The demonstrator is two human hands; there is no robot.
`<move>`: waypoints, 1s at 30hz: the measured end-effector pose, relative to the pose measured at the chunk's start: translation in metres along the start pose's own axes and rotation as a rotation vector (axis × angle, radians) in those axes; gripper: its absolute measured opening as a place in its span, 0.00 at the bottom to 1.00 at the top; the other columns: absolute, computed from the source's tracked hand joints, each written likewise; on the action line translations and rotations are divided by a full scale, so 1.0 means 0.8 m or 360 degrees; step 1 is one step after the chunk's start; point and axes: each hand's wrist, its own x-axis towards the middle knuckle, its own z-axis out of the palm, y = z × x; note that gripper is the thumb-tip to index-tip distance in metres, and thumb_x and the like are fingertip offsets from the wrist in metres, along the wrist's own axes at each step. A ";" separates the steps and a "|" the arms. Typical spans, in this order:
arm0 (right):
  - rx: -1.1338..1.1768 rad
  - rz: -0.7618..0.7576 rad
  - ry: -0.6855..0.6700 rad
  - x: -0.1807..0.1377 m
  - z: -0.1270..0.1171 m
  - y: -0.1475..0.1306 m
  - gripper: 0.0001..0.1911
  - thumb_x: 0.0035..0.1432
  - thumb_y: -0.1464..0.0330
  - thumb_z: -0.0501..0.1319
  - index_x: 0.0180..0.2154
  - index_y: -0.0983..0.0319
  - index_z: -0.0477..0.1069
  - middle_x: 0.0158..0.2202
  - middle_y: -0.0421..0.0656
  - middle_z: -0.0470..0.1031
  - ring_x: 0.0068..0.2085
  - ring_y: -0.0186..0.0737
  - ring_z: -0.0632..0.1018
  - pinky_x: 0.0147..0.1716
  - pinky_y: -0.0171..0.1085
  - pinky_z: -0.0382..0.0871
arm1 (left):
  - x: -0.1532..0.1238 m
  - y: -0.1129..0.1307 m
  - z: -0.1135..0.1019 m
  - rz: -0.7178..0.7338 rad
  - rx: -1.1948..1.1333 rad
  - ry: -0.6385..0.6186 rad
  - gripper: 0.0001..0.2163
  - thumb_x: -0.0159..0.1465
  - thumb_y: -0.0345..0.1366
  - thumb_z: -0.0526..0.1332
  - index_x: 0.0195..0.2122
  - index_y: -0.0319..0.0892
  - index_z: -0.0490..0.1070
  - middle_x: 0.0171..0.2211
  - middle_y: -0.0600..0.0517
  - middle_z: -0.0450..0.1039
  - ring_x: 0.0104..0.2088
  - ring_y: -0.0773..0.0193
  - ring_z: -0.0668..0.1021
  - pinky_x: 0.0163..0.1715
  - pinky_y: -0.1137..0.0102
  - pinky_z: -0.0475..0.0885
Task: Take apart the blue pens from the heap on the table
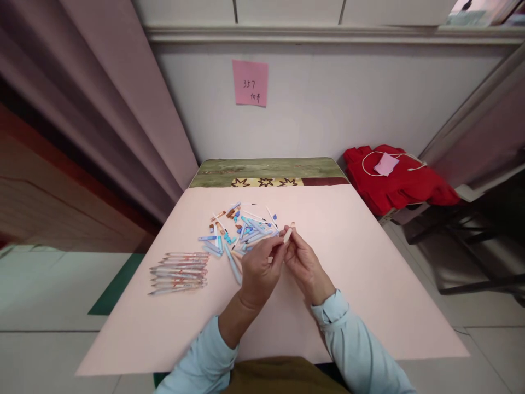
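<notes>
Currently, L hand (262, 268) & R hand (303, 262) both have a narrow grip, fingertips pinched on a small pale piece (287, 235) above the desk (365, 306), at clock ctr. Best to use a light pinch, piece straight, wrists steady, well clear of the loose pen parts (255, 225) at approx. 10 o'clock & lined-up pens (179, 272) at approx. 9 o'clock.

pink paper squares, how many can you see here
2: one written pink square on the pale wall, one smaller-looking pink square on the red cloth. More could be hidden beneath the second.
</notes>
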 end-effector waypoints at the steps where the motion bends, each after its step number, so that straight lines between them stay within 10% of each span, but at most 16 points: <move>1: 0.0013 -0.0016 0.0006 -0.001 0.001 -0.001 0.03 0.59 0.72 0.65 0.37 0.61 0.76 0.33 0.39 0.80 0.33 0.30 0.80 0.33 0.26 0.77 | 0.000 0.002 -0.001 0.0003 -0.0012 0.0010 0.05 0.64 0.36 0.62 0.37 0.44 0.76 0.33 0.50 0.80 0.31 0.64 0.80 0.36 0.71 0.74; 18: -0.0407 -0.0423 -0.0023 -0.009 0.007 -0.010 0.09 0.52 0.64 0.70 0.32 0.63 0.78 0.28 0.38 0.77 0.26 0.27 0.74 0.26 0.26 0.73 | -0.017 -0.019 -0.007 -0.0201 -0.0221 -0.0047 0.04 0.62 0.37 0.64 0.35 0.43 0.75 0.30 0.52 0.78 0.30 0.65 0.80 0.35 0.71 0.76; 25: -0.1270 -0.0516 -0.0209 -0.009 0.003 -0.013 0.13 0.52 0.60 0.69 0.25 0.63 0.76 0.20 0.36 0.70 0.23 0.28 0.66 0.24 0.29 0.61 | -0.010 -0.040 -0.020 -0.1234 -0.1000 -0.0628 0.22 0.57 0.51 0.66 0.44 0.37 0.74 0.37 0.43 0.79 0.34 0.58 0.81 0.35 0.64 0.77; 30: -0.1550 -0.0434 -0.0341 -0.014 0.001 -0.002 0.14 0.51 0.58 0.70 0.27 0.63 0.78 0.22 0.37 0.72 0.25 0.31 0.67 0.27 0.32 0.62 | -0.014 -0.044 -0.018 -0.1373 -0.1269 -0.0572 0.17 0.55 0.45 0.70 0.36 0.34 0.77 0.31 0.44 0.79 0.29 0.62 0.80 0.35 0.66 0.77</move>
